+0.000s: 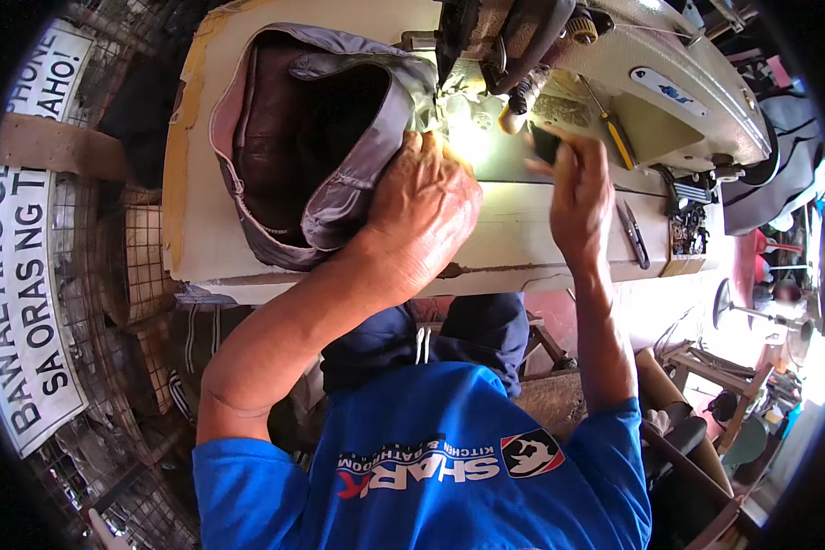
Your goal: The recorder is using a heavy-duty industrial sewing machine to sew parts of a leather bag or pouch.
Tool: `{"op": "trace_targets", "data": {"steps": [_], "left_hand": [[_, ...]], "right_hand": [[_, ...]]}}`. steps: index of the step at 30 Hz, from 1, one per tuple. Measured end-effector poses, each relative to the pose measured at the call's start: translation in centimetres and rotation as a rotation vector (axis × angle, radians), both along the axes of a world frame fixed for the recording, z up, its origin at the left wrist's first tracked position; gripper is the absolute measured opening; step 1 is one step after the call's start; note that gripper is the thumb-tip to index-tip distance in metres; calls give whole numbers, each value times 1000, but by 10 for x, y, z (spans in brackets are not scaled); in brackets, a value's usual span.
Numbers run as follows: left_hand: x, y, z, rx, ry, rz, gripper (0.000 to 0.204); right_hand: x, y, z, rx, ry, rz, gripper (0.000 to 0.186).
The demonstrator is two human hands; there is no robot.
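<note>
- The left hand [423, 215] lay spread, fingers wide and flat, pressing the grey-lilac padded fabric bag with a dark brown lining [312, 137] onto the cream, worn wooden sewing table [513, 234]; the bag ran from under those fingers away to their left.
- The right hand [577, 197] was closed narrowly on a small dark flat object [546, 144], pinched at its fingertips.
- Risk, as I judged it: the left fingertips sat just beside the needle area of the cream metal industrial sewing machine [669, 92], so a slip could have caught them; glare there hid the needle.
- The loose bag could have bunched under the palm and fed crookedly.
- Counted: one bag, one machine, one yellow-handled screwdriver [611, 128] beyond the right fingers, one pair of dark snips [634, 234] to their right.
</note>
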State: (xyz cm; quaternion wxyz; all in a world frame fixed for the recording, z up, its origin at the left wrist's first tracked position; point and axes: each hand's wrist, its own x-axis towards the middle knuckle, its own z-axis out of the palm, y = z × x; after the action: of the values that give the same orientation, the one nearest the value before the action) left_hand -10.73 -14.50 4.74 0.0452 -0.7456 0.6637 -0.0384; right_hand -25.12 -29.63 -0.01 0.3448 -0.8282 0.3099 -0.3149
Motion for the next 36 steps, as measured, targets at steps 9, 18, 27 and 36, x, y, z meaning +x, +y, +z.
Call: {"op": "trace_targets", "data": {"steps": [9,18,27,36], "left_hand": [[1,1,3,-43,17,-35,25],[-2,0,5,27,46,-6,29],[-1,1,5,-11,45,-5,26],[1,4,-9,-183,-86,-55,23]], "right_hand": [[62,-4,-12,785,-489,262,13],[88,6,-11,150,-90,35,31],[75,1,-6,190,80,-11,29],[95,-5,-30,78,-197,233,11]]}}
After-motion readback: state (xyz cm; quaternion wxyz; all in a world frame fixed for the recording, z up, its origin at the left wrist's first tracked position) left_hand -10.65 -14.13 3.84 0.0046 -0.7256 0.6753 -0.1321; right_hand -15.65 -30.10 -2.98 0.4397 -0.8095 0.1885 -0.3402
